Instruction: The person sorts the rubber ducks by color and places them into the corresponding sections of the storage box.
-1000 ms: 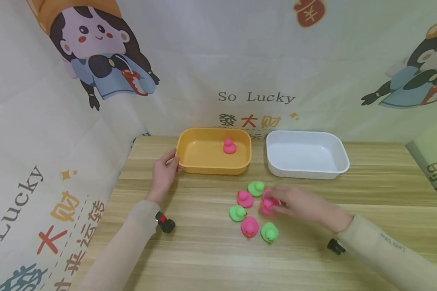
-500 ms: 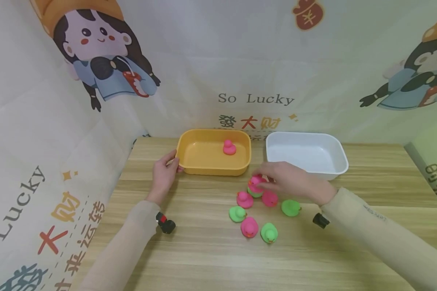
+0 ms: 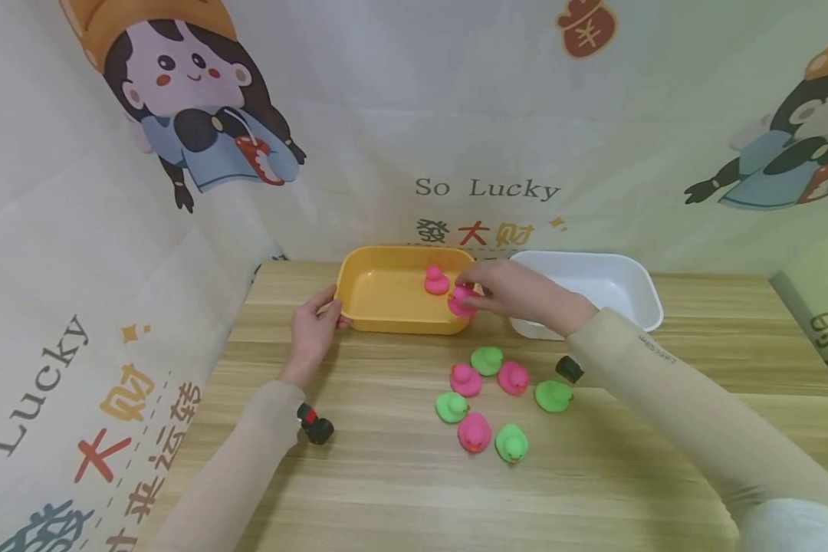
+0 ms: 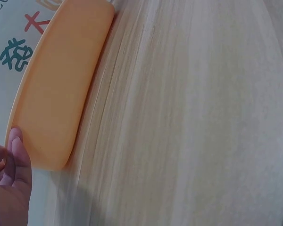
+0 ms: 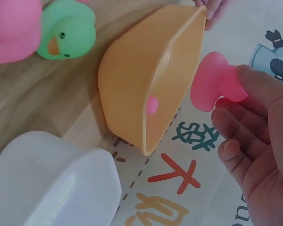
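Observation:
A pink rubber duck (image 5: 212, 82) is pinched between the thumb and fingers of my right hand (image 3: 517, 289), over the right end of the orange tub (image 3: 400, 325). Inside that tub sits another pink duck (image 3: 436, 280), partly hidden by the wall in the right wrist view. My left hand (image 3: 313, 326) grips the tub's left end, its fingers at the rim (image 4: 15, 132). Behind my right hand and forearm, the white tub (image 3: 614, 287) is partly covered.
Several ducks lie on the wooden table (image 3: 359, 460) in front of the tubs, among them a green duck (image 3: 487, 360), a pink duck (image 3: 474, 433) and another green duck (image 3: 554, 395) at the right. A printed cloth (image 3: 359, 153) hangs behind the table.
My right hand has picked a pink duck out of the group and carried it up and left to the orange tub. The left hand keeps its hold on the tub.

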Available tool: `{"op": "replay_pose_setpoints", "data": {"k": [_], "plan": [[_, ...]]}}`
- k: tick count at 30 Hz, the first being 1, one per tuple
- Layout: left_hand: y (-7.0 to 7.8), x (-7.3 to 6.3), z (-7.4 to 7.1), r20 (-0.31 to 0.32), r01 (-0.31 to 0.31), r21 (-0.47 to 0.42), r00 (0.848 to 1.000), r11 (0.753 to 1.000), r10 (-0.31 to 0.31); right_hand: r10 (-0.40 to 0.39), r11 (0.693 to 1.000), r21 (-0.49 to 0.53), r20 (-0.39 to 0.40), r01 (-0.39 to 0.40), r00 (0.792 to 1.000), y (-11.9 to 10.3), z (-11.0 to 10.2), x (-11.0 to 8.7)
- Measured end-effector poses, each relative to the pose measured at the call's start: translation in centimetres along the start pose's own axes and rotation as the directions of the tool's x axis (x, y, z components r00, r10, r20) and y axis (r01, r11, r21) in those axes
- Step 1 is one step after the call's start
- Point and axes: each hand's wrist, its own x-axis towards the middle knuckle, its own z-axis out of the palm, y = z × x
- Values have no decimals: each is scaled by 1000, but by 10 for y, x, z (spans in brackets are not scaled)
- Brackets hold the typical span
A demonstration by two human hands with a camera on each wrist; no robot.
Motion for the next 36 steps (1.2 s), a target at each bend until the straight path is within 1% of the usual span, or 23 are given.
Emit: {"op": "replay_pose_setpoints", "data": {"k": [3, 8, 12, 16, 19, 24, 28, 33, 36], "plan": [[0, 1, 0, -2, 4, 4, 1000, 1000, -4, 6, 1000, 5, -1, -6, 1000, 3, 0, 14], [-1, 0, -1, -8, 12, 16, 1000, 1000, -12, 46, 999, 17, 16, -46, 999, 10, 2, 34], [-2, 0, -2, -9, 11, 16, 1000, 1000, -11, 56, 997, 55, 0, -56, 998, 15, 5, 50], [-2, 0, -2, -12, 14, 13, 1000, 1000, -14, 114, 987, 113, -9, -112, 993, 20, 9, 66], [-1, 0, -1, -13, 19, 17, 1000, 1000, -19, 167, 974, 154, 4, -165, 986, 22, 12, 76], [-1, -1, -1, -14, 10, 17, 1000, 1000, -10, 216, 963, 164, 11, -215, 976, 27, 20, 90], [-1, -2, -2, -9, 10, 18, 1000, 1000, -10, 221, 962, 162, 5, -219, 975, 28, 30, 102], [0, -3, -3, -13, 10, 28, 1000, 1000, -10, 204, 968, 148, 3, -202, 979, 26, 43, 119], [0, -3, -2, -9, 9, 29, 1000, 1000, -9, 207, 967, 147, 14, -207, 978, 23, 50, 127]]}}
